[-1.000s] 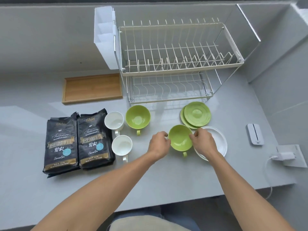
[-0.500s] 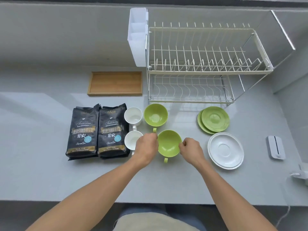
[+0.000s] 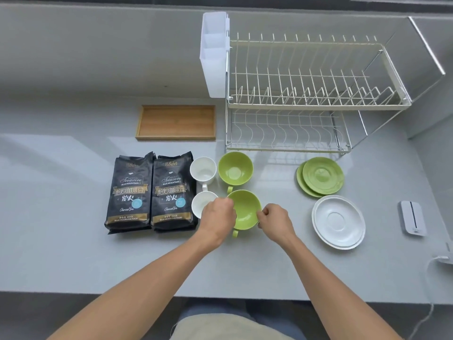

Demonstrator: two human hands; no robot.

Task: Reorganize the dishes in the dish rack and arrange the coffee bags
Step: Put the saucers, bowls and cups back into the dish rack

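Observation:
A green cup [image 3: 246, 209] stands on the grey counter with its handle towards me. My left hand [image 3: 218, 217] grips its left rim and my right hand [image 3: 275, 218] pinches its right rim. A second green cup [image 3: 235, 168] stands just behind it. Two white cups [image 3: 203, 170] [image 3: 199, 204] stand to the left, the nearer one partly hidden by my left hand. Two black coffee bags [image 3: 130, 192] [image 3: 172, 192] lie flat side by side, left of the cups. The two-tier wire dish rack [image 3: 316, 106] at the back holds no dishes.
Stacked green saucers [image 3: 322, 176] and stacked white saucers [image 3: 339, 220] lie right of the cups. A wooden tray [image 3: 176, 122] sits left of the rack, and a white utensil holder [image 3: 213, 55] hangs on the rack's left end. A white device [image 3: 413, 217] and a charger [image 3: 443, 258] are far right.
Both hands carried the green cup leftwards, from beside the white saucers to a spot next to the near white cup. The hands remain on its rim.

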